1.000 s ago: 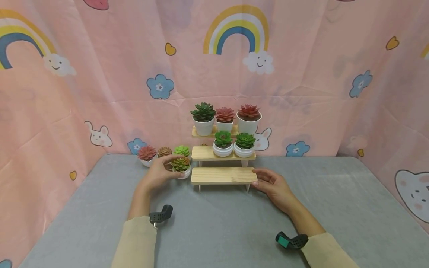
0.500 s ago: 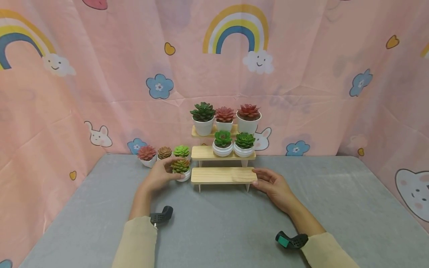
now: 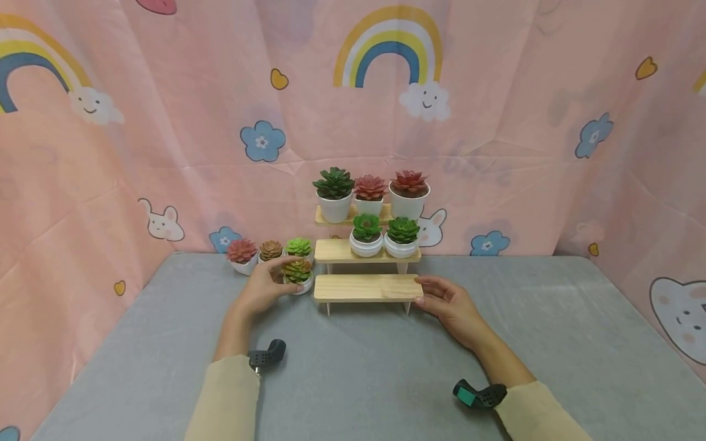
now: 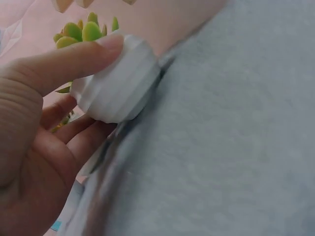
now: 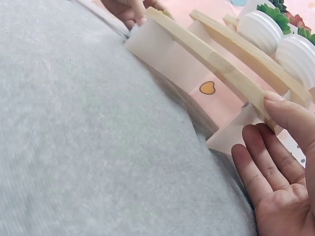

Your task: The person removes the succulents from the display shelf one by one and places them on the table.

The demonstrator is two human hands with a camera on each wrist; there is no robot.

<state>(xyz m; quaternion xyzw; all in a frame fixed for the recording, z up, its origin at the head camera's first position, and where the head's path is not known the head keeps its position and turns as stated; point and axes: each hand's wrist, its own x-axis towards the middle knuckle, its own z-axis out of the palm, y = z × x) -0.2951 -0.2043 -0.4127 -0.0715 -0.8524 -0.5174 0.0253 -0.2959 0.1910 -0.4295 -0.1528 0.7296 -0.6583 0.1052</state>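
My left hand (image 3: 263,285) pinches the white ribbed pot of a yellow-green succulent (image 4: 118,78), thumb on the near side and fingers behind and below. In the head view this potted succulent is just left of a three-tier wooden display stand (image 3: 368,288). At the stand's right end, my right hand (image 3: 449,309) holds the lowest shelf, its thumb on the edge and its fingers below in the right wrist view. Behind the left hand stand a red succulent (image 3: 241,252), a brown succulent (image 3: 271,250) and a light green succulent (image 3: 298,247), partly hidden.
Two green succulents in round white pots (image 3: 366,245) occupy the middle tier's right part. Along the top tier stand a dark green succulent (image 3: 334,184) and two reddish ones (image 3: 409,184). A grey cloth (image 3: 364,380) covers the table; a pink printed curtain (image 3: 496,122) hangs behind.
The pot in my left hand dipped slightly toward me, then came back up a little. My right hand and the stand have stayed in place.
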